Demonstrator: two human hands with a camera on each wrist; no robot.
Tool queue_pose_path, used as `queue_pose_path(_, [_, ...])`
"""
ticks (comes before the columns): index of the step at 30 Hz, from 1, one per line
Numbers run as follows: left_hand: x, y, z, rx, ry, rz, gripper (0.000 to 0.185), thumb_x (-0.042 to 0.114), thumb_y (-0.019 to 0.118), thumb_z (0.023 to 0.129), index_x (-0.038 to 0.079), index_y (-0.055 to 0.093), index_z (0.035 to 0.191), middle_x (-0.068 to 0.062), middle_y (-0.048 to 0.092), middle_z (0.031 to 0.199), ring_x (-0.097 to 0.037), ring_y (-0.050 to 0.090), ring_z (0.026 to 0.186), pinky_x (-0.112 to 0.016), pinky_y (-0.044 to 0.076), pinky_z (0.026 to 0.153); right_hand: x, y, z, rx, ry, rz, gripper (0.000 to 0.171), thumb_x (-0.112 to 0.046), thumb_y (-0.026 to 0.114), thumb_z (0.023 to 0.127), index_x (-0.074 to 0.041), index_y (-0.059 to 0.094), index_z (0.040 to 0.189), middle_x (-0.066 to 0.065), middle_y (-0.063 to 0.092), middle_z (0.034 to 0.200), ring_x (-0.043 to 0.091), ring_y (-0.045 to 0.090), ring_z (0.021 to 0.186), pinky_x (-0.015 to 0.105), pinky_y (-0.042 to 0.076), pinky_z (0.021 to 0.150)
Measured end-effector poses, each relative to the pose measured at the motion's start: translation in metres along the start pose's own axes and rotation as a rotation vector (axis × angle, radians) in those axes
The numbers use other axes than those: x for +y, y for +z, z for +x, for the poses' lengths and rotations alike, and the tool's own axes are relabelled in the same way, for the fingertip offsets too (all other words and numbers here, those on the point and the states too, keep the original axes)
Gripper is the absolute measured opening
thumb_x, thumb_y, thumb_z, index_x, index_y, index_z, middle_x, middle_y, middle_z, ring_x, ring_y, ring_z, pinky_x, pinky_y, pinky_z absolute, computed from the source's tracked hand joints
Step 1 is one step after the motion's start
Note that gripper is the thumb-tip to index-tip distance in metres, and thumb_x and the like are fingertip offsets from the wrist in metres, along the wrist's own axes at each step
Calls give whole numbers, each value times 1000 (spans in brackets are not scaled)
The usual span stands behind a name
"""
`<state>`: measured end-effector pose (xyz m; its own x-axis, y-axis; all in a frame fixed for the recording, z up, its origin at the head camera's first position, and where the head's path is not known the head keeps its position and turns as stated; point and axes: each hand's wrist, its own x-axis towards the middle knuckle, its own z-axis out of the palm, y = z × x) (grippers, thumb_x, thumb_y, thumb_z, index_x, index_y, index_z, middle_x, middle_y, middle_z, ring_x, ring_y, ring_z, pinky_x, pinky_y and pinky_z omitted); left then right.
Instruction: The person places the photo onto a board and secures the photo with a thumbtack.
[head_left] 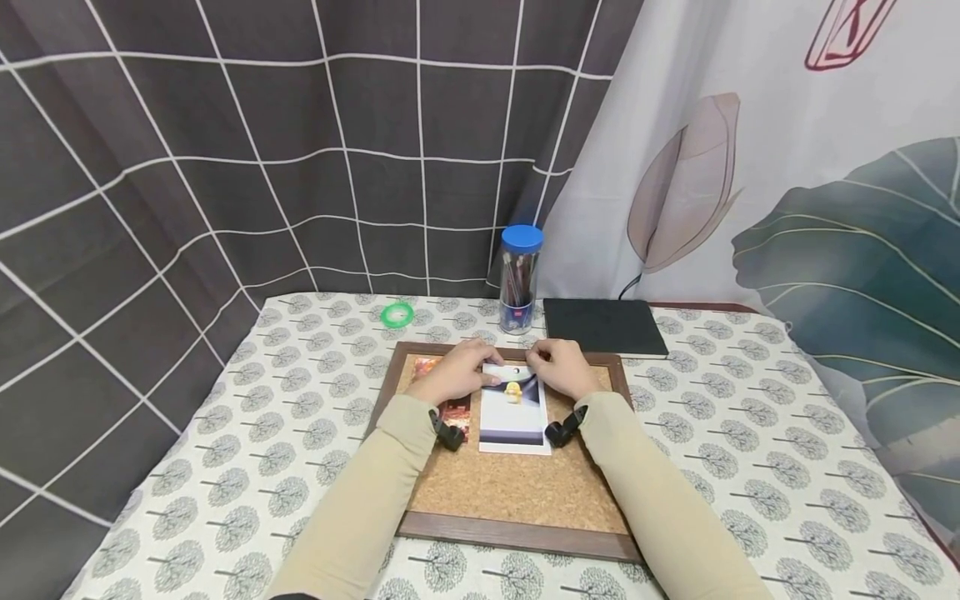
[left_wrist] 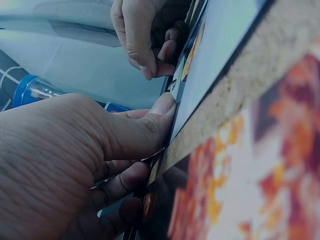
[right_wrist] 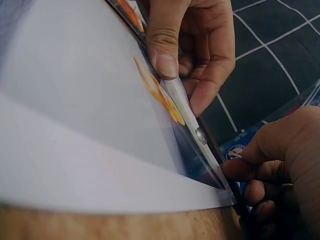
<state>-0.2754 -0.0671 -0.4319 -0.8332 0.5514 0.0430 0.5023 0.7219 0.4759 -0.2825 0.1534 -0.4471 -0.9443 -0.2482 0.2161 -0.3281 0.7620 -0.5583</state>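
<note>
A white-bordered photo card [head_left: 513,412] with a yellow figure lies on a wood-framed cork board [head_left: 517,492]. My left hand [head_left: 457,372] holds its top edge: the thumb [right_wrist: 165,60] presses on the face and curled fingers sit behind the edge. My right hand [head_left: 564,367] pinches the card's top right corner [right_wrist: 227,192] with curled fingers. A small shiny pin head [right_wrist: 201,135] sits in the card's top border between the two hands. An orange-red photo [head_left: 455,411] lies on the cork to the left, partly under my left wrist.
Behind the board stand a clear pen jar with a blue lid [head_left: 519,279] and a black notebook [head_left: 602,327]. A green tape ring [head_left: 397,314] lies at the back left. The table wears a tree-patterned cloth [head_left: 750,433], with curtains close behind.
</note>
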Motion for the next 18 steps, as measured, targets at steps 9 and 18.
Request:
queue_pose_path(9, [-3,1,-1,0,6,2,29,28,70,88,16,66,114,-2,62,115,-21,54,116,-38,42,105,0,2,1,-8,8,6,19,-24,56,90,-18,71,79,-1,67,76,15,54,68,27,44,65])
queue_pose_path(18, [-3,2,-4,7,15,4,30,29,70,88,15,66,114,-2,62,114,-21,54,114,-39,42,105,0,5,0,-12,13,-1,20,-25,56,91,-17,70,79,-1,64,73,15,53,67,26,42,64])
